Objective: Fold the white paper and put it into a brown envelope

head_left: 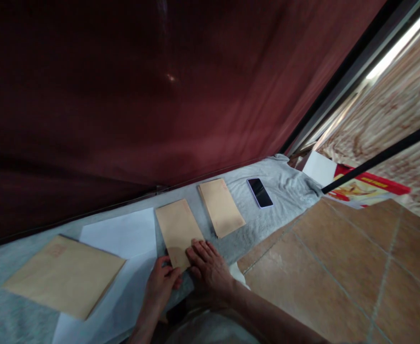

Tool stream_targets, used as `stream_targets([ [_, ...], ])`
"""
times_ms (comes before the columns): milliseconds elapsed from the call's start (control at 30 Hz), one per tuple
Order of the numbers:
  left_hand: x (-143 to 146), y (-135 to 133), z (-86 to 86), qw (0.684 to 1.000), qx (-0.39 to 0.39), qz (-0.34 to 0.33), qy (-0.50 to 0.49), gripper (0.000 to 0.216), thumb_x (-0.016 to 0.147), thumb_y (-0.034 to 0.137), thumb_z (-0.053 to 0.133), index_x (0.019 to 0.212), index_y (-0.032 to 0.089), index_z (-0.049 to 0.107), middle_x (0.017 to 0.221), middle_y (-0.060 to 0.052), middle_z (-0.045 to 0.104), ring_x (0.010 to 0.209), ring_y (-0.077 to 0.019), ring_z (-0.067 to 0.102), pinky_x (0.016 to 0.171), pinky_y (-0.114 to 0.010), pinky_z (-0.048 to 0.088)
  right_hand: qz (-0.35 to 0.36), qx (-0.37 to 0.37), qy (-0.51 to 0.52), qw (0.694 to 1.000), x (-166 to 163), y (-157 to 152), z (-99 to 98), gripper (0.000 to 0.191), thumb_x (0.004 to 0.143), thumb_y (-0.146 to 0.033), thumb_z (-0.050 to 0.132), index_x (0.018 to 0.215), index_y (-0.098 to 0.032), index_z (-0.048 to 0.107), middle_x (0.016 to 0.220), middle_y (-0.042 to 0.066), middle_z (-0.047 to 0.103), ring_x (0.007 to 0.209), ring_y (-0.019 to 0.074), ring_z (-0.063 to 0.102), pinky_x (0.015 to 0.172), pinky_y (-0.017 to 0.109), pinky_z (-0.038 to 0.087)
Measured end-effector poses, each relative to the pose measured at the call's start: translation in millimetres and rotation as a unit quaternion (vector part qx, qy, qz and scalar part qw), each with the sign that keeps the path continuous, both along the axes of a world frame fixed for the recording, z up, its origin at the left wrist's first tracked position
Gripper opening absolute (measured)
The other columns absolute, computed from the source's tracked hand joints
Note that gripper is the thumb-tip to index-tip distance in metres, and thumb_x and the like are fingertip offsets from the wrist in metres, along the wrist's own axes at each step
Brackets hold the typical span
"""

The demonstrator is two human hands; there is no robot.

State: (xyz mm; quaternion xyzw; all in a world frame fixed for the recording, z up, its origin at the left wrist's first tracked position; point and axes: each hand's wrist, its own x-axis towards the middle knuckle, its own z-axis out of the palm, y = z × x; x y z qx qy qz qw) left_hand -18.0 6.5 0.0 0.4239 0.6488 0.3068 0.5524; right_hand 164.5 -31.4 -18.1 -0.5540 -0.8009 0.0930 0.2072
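Note:
A tan paper envelope (177,227) lies in front of me on the grey cloth. At its near left corner my left hand (162,282) pinches the edge between thumb and fingers. My right hand (210,263) rests flat across the near right corner, fingers stretched out and holding nothing. Just right of it is a small stack of similar envelopes (222,208). Over to the left, a larger tan envelope (67,272) with a faint red mark partly covers white paper sheets (124,231).
A phone (260,193) with a dark screen lies to the right on the grey cloth (281,172). Behind the surface rises a dark red panel (181,110). Tiled floor (324,267), a black bar (382,155) and a red-and-white box (367,186) are at the right.

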Motion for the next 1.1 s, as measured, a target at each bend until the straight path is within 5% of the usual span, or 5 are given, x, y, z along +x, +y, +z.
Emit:
stream_targets([
  [200, -10.7, -3.9, 1.8, 0.959, 0.090, -0.099, 0.250, 0.025, 0.087, 0.047, 0.055, 0.098, 0.025, 0.057, 0.072, -0.002, 0.072, 0.064, -0.0250, 0.071, 0.058, -0.034, 0.053, 0.012, 0.013, -0.011, 1.000, 2.8, -3.1, -6.0, 0.055, 0.103, -0.038, 0.056, 0.154, -0.021, 0.044, 0.160, 0.011, 0.045, 0.147, 0.0259, 0.043, 0.120, 0.047, 0.040],
  [300, 3.8, 11.5, -2.2, 0.909, 0.265, -0.151, 0.285, 0.033, 0.097, 0.041, 0.042, 0.112, 0.022, 0.064, 0.113, -0.012, 0.075, 0.107, -0.0274, 0.072, 0.092, -0.042, 0.057, 0.014, 0.014, -0.011, 1.000, 3.1, -4.3, -9.9, 0.058, 0.103, -0.039, 0.056, 0.156, -0.021, 0.041, 0.161, 0.012, 0.043, 0.147, 0.0276, 0.043, 0.119, 0.050, 0.041],
  [400, 29.0, 41.3, -9.7, 0.836, 0.391, -0.216, 0.319, 0.049, 0.101, 0.037, 0.039, 0.138, 0.010, 0.057, 0.150, -0.019, 0.055, 0.144, -0.0307, 0.046, 0.117, -0.049, 0.042, 0.015, 0.020, -0.009, 1.000, 2.6, -4.7, -15.3, 0.058, 0.102, -0.039, 0.058, 0.155, -0.020, 0.042, 0.159, 0.013, 0.046, 0.146, 0.0283, 0.045, 0.118, 0.051, 0.042],
  [600, 47.9, 92.3, -28.7, 0.732, 0.437, -0.314, 0.417, 0.056, 0.103, 0.033, 0.034, 0.150, 0.007, 0.049, 0.159, -0.017, 0.046, 0.151, -0.0289, 0.036, 0.125, -0.050, 0.029, 0.011, 0.025, -0.015, 1.000, 2.0, -5.3, -15.2, 0.061, 0.103, -0.041, 0.056, 0.157, -0.019, 0.039, 0.158, 0.012, 0.047, 0.146, 0.0280, 0.045, 0.119, 0.049, 0.040],
  [1100, 29.0, 149.4, -37.1, 0.710, 0.445, -0.325, 0.439, 0.060, 0.103, 0.038, 0.034, 0.155, 0.011, 0.043, 0.161, -0.014, 0.043, 0.154, -0.0296, 0.031, 0.126, -0.053, 0.022, 0.019, -0.002, -0.024, 1.000, 4.5, -5.0, -4.3, 0.058, 0.104, -0.041, 0.054, 0.158, -0.026, 0.038, 0.164, 0.011, 0.037, 0.147, 0.0273, 0.043, 0.119, 0.048, 0.038],
])
